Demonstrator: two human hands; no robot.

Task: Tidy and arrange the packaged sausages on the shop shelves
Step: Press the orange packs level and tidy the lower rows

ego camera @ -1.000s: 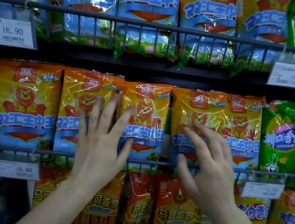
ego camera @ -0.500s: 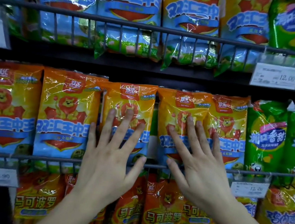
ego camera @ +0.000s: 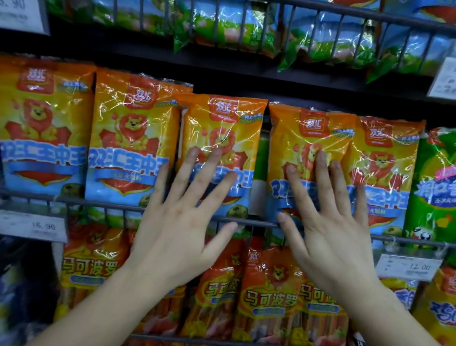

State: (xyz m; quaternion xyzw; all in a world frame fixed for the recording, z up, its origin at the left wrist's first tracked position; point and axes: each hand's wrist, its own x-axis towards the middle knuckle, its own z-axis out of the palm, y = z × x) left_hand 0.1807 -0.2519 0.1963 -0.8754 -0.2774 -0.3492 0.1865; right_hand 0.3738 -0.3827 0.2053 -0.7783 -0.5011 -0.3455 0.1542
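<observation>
Several orange-and-blue sausage packs with a lion picture stand in a row on the middle shelf behind a wire rail [ego camera: 70,200]. My left hand [ego camera: 182,216] lies flat with spread fingers on the third pack [ego camera: 222,122]. My right hand [ego camera: 328,225] lies flat with spread fingers on the fourth pack [ego camera: 298,141], its outer fingers reaching the fifth pack [ego camera: 384,154]. A dark gap shows between the third and fourth packs. Two more lion packs [ego camera: 37,122] [ego camera: 132,136] stand upright to the left.
Green sausage packs [ego camera: 447,186] stand right of the orange row. Blue-and-green packs [ego camera: 228,17] fill the upper shelf behind its rail. Red-orange sausage packs [ego camera: 268,295] hang below. Price tags [ego camera: 29,224] [ego camera: 410,266] clip to the rails.
Both hands have moved forward and upward onto the packs' faces, from hovering in front of the shelf. The left hand shifted right from the second pack to the third.
</observation>
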